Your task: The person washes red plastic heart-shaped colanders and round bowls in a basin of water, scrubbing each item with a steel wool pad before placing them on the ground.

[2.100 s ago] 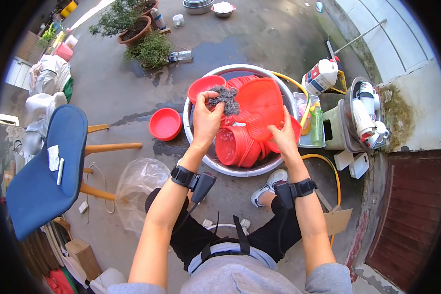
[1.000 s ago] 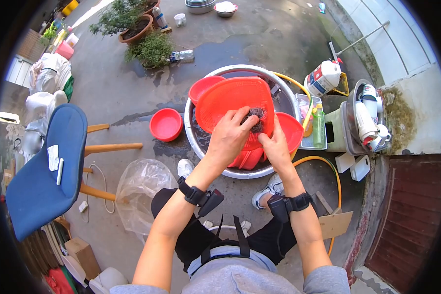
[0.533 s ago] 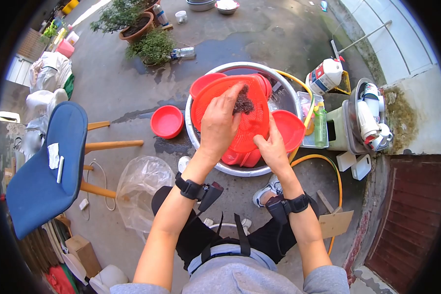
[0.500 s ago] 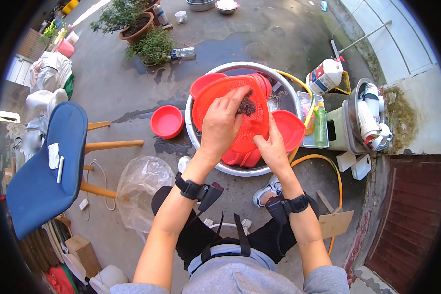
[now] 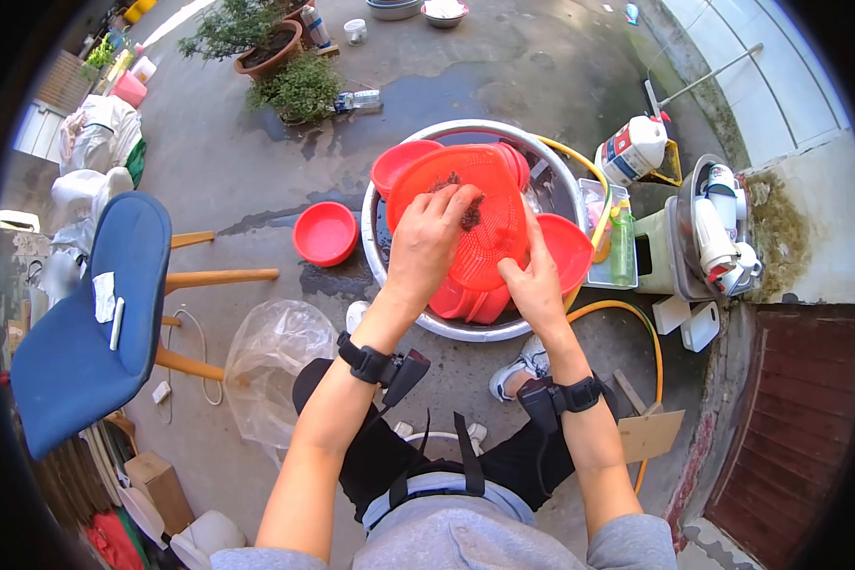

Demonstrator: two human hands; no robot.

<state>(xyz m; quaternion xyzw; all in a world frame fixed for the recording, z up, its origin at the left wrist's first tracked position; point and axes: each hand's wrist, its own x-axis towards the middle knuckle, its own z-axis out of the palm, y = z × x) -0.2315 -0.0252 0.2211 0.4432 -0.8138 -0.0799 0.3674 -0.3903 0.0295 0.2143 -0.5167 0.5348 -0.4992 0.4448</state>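
Note:
My left hand (image 5: 426, 242) presses a dark brown scouring pad (image 5: 472, 214) against a red plastic colander (image 5: 480, 261), its fingers curled over the pad. At the colander's right edge, my right hand (image 5: 536, 287) grips the rim, thumb on the near face and fingers along the side. The colander is held tilted above a large metal basin (image 5: 484, 333). Around and beneath it in the basin are other red items, including a red bowl (image 5: 565, 252) at the right and another red bowl (image 5: 401, 163) at the upper left. Much of the basin's inside is hidden.
A red bowl (image 5: 325, 234) sits on the ground left of the basin. A blue chair (image 5: 90, 332) and a clear plastic bag (image 5: 274, 366) lie further left. To the right are a yellow hose (image 5: 657, 351), a green bottle (image 5: 621, 242) and a white jug (image 5: 634, 152).
My left hand has shifted a little down and left with the scouring pad across the colander. The colander has turned and moved slightly right, with my right hand still on its edge.

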